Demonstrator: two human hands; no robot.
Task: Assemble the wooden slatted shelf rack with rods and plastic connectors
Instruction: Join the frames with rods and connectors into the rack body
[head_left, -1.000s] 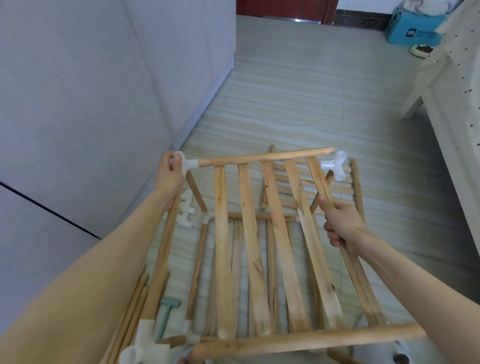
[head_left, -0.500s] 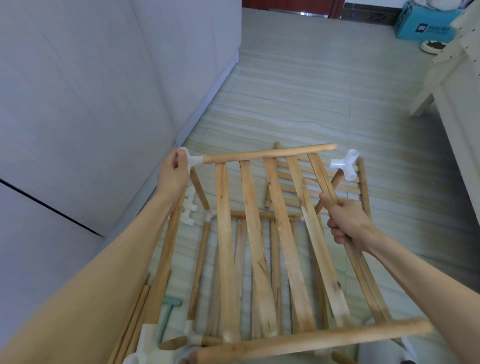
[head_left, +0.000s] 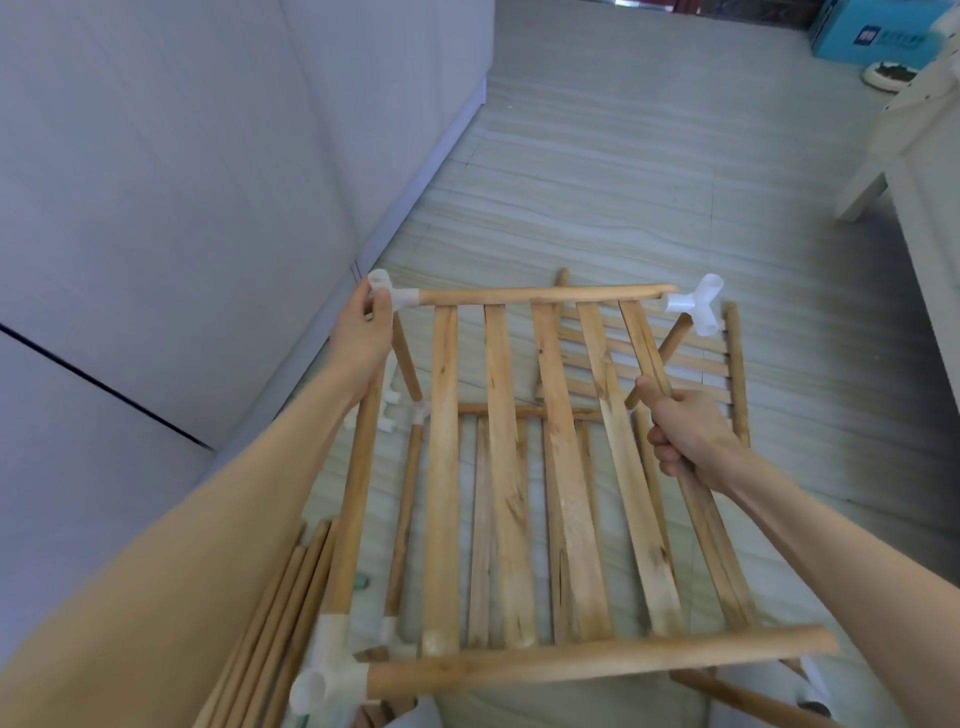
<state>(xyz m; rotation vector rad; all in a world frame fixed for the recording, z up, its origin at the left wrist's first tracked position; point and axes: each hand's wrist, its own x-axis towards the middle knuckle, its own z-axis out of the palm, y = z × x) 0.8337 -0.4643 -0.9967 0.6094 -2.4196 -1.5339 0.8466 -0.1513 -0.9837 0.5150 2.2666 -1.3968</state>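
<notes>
Step in hand looks like seating the far rail (head_left: 545, 295) of the raised slatted shelf (head_left: 519, 467); left hand (head_left: 363, 338) grips its corner connector (head_left: 387, 291); right hand (head_left: 685, 436) grips a rod (head_left: 662, 358) whose white connector (head_left: 698, 306) sits just beside the bare rail end; next, I judge, align and push.

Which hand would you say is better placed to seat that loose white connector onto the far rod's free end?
Right, probably: the right hand grips the rod carrying the connector; the left hand holds the opposite corner.

Both hands (head_left: 363, 332) (head_left: 685, 436) gripping, arms outstretched
</notes>
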